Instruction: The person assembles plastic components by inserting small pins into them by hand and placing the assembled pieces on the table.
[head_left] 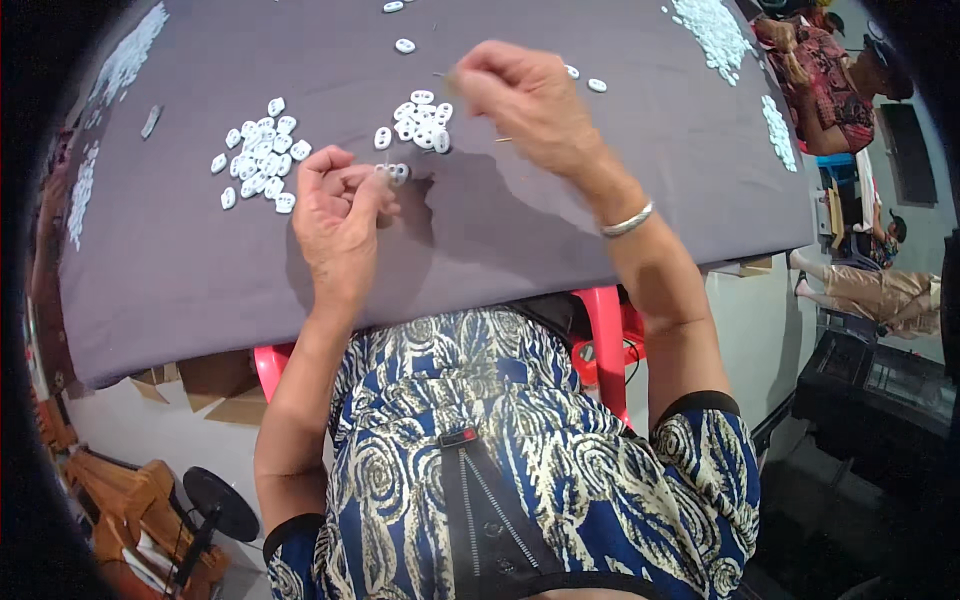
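Sits at a counter [500,260] covered in grey cloth, seen from above. Pinches a few small white two-holed pieces [399,173] between thumb and fingers of the left hand [338,212], low over the cloth. Holds the right hand [528,108] up and farther out, blurred, with fingertips gathered in a pinch, apparently on a thin dark item [438,74] too small to identify. Has a pile of similar pieces [424,125] between the hands, just beyond the left fingertips, and a second pile [260,155] just to the left of the left hand. Has wide white heaps well beyond the hands, one far left [130,55], one far right [712,38].

Suggests, from the pose, a step of drawing something fine through the pinched pieces, with no strand clear enough to confirm. Seems to call next for a firm left pinch, an even, gentle pull with the right hand, and enough clearance to avoid disturbing the pile between.
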